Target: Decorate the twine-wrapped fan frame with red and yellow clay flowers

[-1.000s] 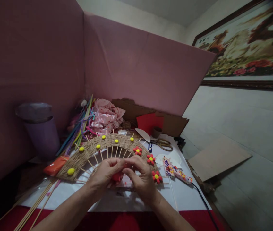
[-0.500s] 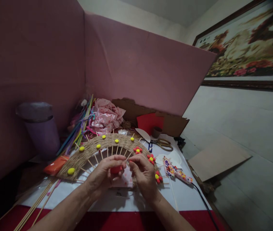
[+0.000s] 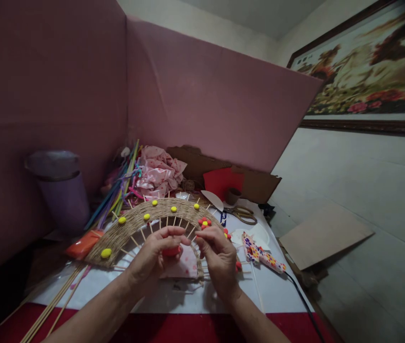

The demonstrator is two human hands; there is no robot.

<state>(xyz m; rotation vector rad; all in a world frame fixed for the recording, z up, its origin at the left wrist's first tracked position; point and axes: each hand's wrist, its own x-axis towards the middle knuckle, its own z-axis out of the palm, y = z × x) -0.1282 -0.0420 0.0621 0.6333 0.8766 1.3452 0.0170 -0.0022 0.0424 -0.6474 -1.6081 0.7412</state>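
Observation:
My left hand (image 3: 152,255) curls around a lump of red clay (image 3: 171,251), its thumb and index finger stretched toward the right. Beside it, a little apart, my right hand (image 3: 218,255) is closed in a pinch, with a small red bit of clay (image 3: 197,237) just showing at the fingertips. Both hands hover over the near side of a woven twine arch (image 3: 116,238) with thin sticks poking out. Yellow clay dots (image 3: 173,209) are spaced along the arch. Red-petalled clay flowers (image 3: 204,223) sit on its right part, some hidden behind my right hand. Pink dotted fabric (image 3: 184,264) lies below my hands.
A patterned glue gun (image 3: 262,255) with a black cord lies at right, near scissors (image 3: 243,214) and a white plate (image 3: 259,236). An orange packet (image 3: 83,244), loose sticks (image 3: 54,305) and a purple bin (image 3: 63,200) are at left. Crumpled pink fabric (image 3: 159,169) lies behind.
My hands have drawn apart, the right one shifting slightly to the right with the small red bit. It now covers more of the flowers. The arch stays in place.

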